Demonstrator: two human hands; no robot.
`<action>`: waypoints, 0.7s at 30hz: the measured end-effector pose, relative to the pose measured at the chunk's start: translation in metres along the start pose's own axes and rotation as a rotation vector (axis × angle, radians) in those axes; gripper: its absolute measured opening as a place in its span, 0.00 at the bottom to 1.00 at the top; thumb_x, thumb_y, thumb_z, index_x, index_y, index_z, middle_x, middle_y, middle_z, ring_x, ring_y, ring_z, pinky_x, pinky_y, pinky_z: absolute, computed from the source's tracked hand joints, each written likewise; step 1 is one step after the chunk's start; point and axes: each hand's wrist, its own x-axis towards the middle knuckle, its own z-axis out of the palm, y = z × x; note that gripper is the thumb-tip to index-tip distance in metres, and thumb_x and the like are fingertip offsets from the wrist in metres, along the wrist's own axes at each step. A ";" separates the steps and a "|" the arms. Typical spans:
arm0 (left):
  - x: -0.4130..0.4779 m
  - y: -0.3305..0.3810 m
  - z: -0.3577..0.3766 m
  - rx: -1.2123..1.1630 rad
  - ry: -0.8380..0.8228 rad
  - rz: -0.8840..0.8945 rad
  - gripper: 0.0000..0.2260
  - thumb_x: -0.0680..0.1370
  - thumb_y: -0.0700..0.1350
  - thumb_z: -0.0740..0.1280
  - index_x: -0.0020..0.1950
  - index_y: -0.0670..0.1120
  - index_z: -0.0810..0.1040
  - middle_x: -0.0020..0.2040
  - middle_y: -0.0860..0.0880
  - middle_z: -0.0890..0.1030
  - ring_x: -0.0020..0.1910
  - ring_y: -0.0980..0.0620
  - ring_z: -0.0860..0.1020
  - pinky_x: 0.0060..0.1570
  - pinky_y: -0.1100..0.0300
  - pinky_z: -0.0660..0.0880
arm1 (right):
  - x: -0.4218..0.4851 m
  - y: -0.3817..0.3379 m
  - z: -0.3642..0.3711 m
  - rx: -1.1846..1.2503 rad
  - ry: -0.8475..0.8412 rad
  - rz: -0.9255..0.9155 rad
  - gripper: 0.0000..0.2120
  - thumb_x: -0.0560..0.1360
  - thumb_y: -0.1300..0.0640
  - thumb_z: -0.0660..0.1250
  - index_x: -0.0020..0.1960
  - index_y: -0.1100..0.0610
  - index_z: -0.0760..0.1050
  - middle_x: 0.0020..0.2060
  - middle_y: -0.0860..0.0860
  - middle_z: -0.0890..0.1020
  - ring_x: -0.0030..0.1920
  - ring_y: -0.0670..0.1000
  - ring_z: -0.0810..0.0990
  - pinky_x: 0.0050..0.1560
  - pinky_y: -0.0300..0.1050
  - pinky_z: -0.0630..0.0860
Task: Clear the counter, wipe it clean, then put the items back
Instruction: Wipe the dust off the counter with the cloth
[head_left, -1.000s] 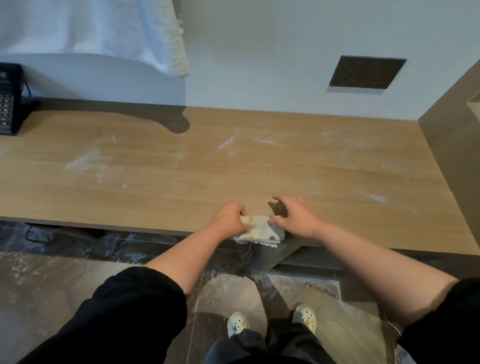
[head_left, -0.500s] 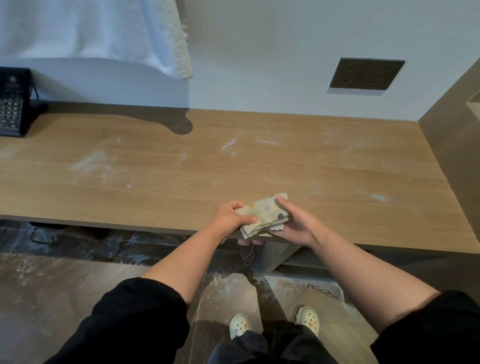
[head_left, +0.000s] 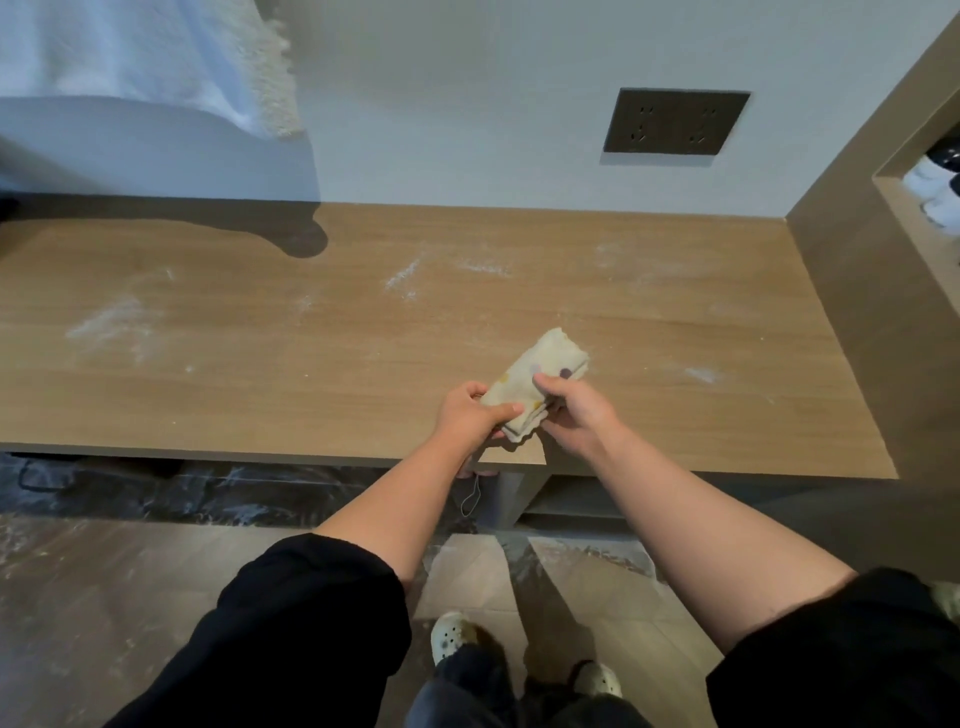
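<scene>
Over the near edge of the powder-smeared counter (head_left: 260, 395), both bare forearms reached forward and converged. Left hand (head_left: 465, 415) curled round the near end of the folded cloth (head_left: 545, 364), thumb on top. Right hand (head_left: 579, 418) pinched its middle. Cloth's long axis ran near-left to far-right, free end pointing far-right.

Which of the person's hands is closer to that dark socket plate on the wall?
The right hand. It grips the cloth below and just left of the socket plate; the left hand holds the cloth's other end, farther left.
</scene>
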 end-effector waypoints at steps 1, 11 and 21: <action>0.001 0.000 0.011 0.017 0.005 0.016 0.12 0.72 0.39 0.75 0.49 0.44 0.73 0.46 0.45 0.80 0.38 0.51 0.80 0.34 0.62 0.79 | 0.001 -0.008 -0.008 -0.012 0.038 -0.038 0.12 0.74 0.69 0.67 0.57 0.63 0.74 0.47 0.58 0.81 0.45 0.55 0.82 0.38 0.49 0.79; 0.007 -0.040 0.105 1.255 0.023 0.596 0.27 0.83 0.57 0.52 0.80 0.50 0.50 0.80 0.46 0.46 0.79 0.48 0.44 0.77 0.47 0.45 | 0.023 -0.117 -0.123 -1.344 0.658 -0.869 0.06 0.75 0.61 0.65 0.50 0.63 0.77 0.52 0.57 0.72 0.48 0.55 0.72 0.45 0.44 0.68; 0.026 -0.057 0.115 1.627 -0.002 0.712 0.28 0.79 0.61 0.38 0.76 0.53 0.33 0.79 0.47 0.36 0.77 0.48 0.34 0.74 0.45 0.37 | 0.070 -0.126 -0.187 -1.682 0.639 -0.520 0.14 0.76 0.60 0.63 0.59 0.65 0.75 0.60 0.59 0.71 0.58 0.63 0.74 0.58 0.55 0.73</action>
